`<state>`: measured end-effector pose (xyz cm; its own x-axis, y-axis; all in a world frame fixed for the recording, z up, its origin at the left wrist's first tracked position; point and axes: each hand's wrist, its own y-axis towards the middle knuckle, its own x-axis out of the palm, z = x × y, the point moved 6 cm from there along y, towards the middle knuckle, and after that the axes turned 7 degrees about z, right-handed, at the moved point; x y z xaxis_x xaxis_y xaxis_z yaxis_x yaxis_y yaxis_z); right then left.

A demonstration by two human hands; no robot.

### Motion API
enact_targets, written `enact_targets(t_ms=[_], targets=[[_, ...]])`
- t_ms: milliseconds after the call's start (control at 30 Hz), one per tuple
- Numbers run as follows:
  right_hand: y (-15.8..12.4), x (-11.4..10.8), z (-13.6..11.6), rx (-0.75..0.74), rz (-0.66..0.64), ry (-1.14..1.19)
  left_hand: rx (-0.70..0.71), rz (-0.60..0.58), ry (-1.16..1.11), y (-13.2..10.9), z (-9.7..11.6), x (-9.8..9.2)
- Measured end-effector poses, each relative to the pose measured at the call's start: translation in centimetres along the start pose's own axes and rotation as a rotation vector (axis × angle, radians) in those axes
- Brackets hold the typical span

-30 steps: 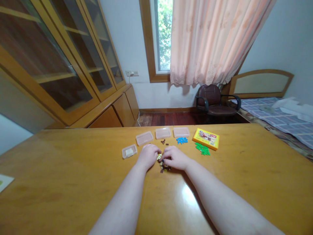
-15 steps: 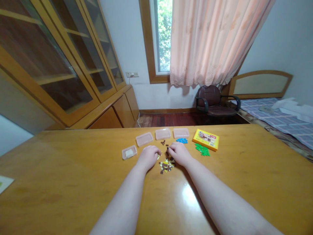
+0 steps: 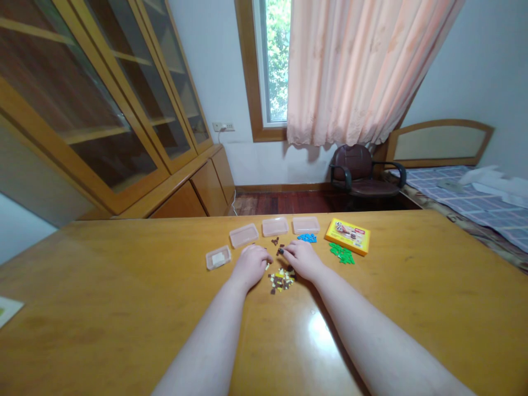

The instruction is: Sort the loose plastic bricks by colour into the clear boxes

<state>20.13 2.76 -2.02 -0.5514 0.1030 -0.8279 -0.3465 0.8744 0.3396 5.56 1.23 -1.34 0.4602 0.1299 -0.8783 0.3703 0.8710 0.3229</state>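
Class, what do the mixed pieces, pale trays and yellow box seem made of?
Mixed pieces: probably plastic, each solid-coloured; finish too small to judge.
Pale trays: likely plastic, translucent, with thin rims.
Yellow box: perhaps cardboard, smooth, with printed pictures.

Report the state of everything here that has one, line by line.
Left hand: curled, grip unclear
Right hand: pinching a dark piece
Mixed brown, yellow and cream pieces: loose, loosely heaped
Blue pieces: loose, piled
Green pieces: loose, piled
Yellow box: lying flat, printed face up
Leftmost tray: holding something white
Curtain: partly drawn across the window
Cabinet's glass doors: shut
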Motion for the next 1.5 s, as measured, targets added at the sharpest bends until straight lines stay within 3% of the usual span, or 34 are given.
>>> enact_targets(t_ms=[167, 400, 867, 1200, 1300, 1400, 1500], targets=[[0.1, -0.1, 0.1, -0.001, 0.017, 0.028, -0.041, -0.052, 0.022, 0.0, 0.2, -0.2], [0.2, -0.5, 0.4, -0.006, 0.096, 0.107, 0.159, -0.076, -0.090, -0.5, 1.8, 0.0], [0.2, -0.3, 0.8, 0.056, 0.097, 0.170, 0.165, -0.098, -0.134, -0.6, 2.2, 0.7], [0.2, 0.0, 1.3, 0.081, 0.103, 0.226, -0.066, -0.014, -0.016, -0.3, -0.1, 0.9], [0.2, -0.4, 1.9, 0.164, 0.169, 0.291, 0.010, -0.018, -0.042, -0.4, 1.0, 0.5], [0.1, -0.8, 2.6, 0.259, 0.247, 0.343, 0.164, -0.096, -0.084, -0.8, 2.8, 0.4], [0.1, -1.0, 2.7, 0.287, 0.277, 0.373, 0.224, -0.145, -0.089, -1.1, 3.7, 0.4]])
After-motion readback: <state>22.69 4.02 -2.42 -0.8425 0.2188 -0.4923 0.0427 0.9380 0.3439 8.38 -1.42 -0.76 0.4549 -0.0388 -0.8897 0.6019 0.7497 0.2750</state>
